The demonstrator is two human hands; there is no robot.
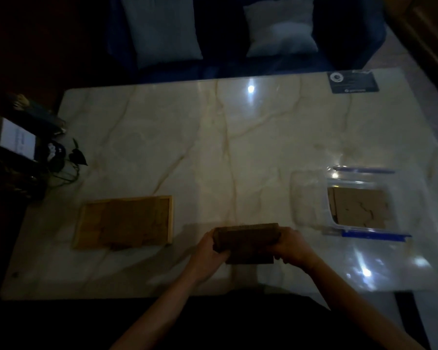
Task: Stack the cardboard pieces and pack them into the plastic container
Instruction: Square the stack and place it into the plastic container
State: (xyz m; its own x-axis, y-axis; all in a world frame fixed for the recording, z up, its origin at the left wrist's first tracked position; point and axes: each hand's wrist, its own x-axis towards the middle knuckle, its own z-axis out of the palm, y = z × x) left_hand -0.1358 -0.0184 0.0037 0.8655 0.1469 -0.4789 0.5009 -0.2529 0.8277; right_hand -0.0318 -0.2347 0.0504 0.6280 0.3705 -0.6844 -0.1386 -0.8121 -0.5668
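A thick stack of brown cardboard pieces (247,238) stands on edge near the front middle of the marble table (213,137). My left hand (208,251) grips its left end and my right hand (292,246) grips its right end. To the right stands a clear plastic container (311,198) with blue latches, open on top, with flat cardboard pieces (359,207) lying on its floor. At the left lies a shallow wooden tray (79,228) holding more flat cardboard pieces (127,221).
A dark card (353,82) lies at the table's far right corner. Dark clutter and a small plant (68,157) crowd the left edge. A dark sofa with two pale cushions (280,34) stands behind the table. The room is dim.
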